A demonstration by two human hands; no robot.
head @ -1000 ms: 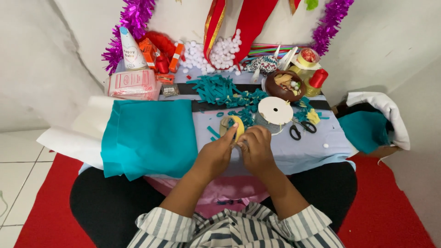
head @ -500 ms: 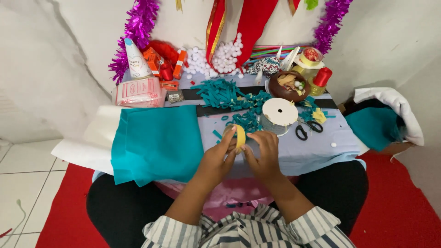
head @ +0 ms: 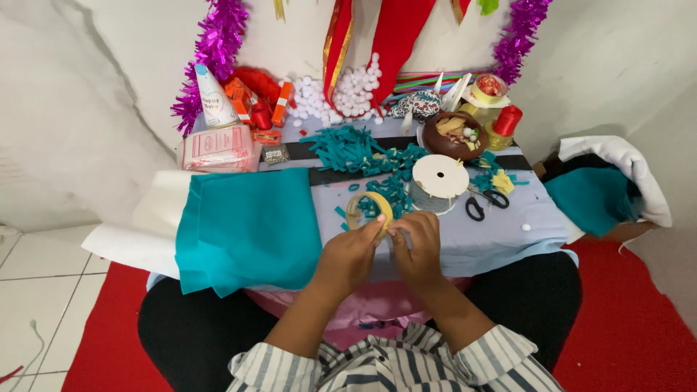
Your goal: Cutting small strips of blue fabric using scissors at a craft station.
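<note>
Both hands meet at the near-centre of the worktop (head: 508,232), just above its front edge. Left hand (head: 348,258) has fingers curled shut round the lower rim of a yellow tape roll (head: 369,210), thumb on top near the roll's right side; roll stands upright on edge w/ its open centre facing the camera. Right hand (head: 415,243) sits touching the left, fingers bunched tight & pinched at the roll's lower right edge; looks like it grips the tape end, but that bit is too small to tell for sure.

Around them: folded teal felt sheet (head: 247,225) lies left of the hands, overhanging the front edge, on top of white sheets (head: 123,247). Teal felt scraps (head: 370,156) are scattered behind the roll. Round white disc (head: 440,176) lies just behind & right of the hands, black-handled scissors (head: 485,205) beside it on the right. Brown bowl (head: 454,134) w/ small bits sits further back, red thread spool (head: 507,120) to its right. White pompoms (head: 341,94) are heaped at the back by the wall; purple tinsel (head: 210,54) hangs at back left. Pink packet (head: 218,149) sits back left w/ a white party cone (head: 210,98) behind it. Red mat (head: 632,327) covers the floor on the right.
</note>
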